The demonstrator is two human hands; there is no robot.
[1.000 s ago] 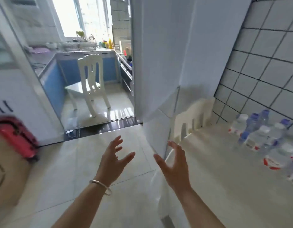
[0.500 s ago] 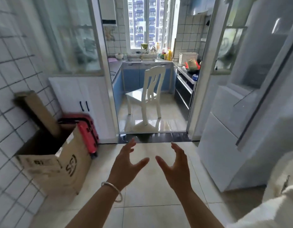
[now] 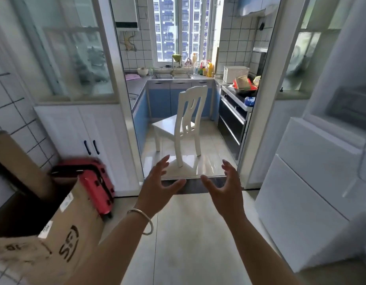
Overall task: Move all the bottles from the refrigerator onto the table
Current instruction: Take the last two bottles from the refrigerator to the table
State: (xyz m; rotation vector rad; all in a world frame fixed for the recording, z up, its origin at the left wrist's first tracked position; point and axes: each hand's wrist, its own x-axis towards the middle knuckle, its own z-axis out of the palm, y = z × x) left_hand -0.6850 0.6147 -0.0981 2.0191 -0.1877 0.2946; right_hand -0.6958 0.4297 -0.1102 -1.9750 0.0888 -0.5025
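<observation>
My left hand (image 3: 157,188) and my right hand (image 3: 224,192) are both held out in front of me over the tiled floor, fingers spread, holding nothing. A silver bangle (image 3: 142,222) sits on my left wrist. The white refrigerator (image 3: 313,194) stands at the right edge of the head view, its doors shut, about an arm's length right of my right hand. Neither the table nor the water bottles are in view.
An open cardboard box (image 3: 54,239) and a red suitcase (image 3: 95,186) stand at the left by white cabinets (image 3: 79,136). Straight ahead a doorway leads into a kitchen with a white chair (image 3: 184,124), sink counter and stove (image 3: 235,112).
My view has swung left, away from the table with the bottles, past the refrigerator, toward the kitchen doorway. Both hands stay raised and empty with fingers spread.
</observation>
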